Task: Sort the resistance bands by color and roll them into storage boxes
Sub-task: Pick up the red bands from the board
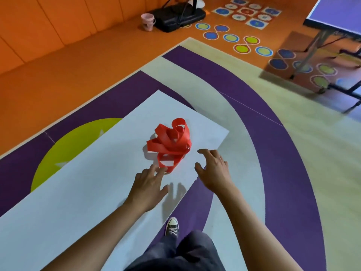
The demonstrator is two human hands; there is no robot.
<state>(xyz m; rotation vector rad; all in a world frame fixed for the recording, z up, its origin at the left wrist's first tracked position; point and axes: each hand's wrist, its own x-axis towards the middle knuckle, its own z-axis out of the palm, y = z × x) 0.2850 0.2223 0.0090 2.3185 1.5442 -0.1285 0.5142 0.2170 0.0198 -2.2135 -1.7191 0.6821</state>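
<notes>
At the left of the frame a yellow-green round patch (78, 145) shows on the purple floor. A big white flat sheet (78, 192) lies over part of it. Near the top of the frame, a small pink cup (147, 21) stands by a black plastic base (177, 16).

The left hand (148, 184) is low in the middle, over the sheet. Its fingers are spread, and the tips reach the lowest loop of the tangled pile of red rubber bands (170, 145). I cannot tell if they touch it. The pile sits on the sheet in the middle of the frame.

Just right of the pile, the right hand (214, 171) holds nothing, its fingers spread and a bit bent. A purple table (336, 14) is in the upper right corner.
</notes>
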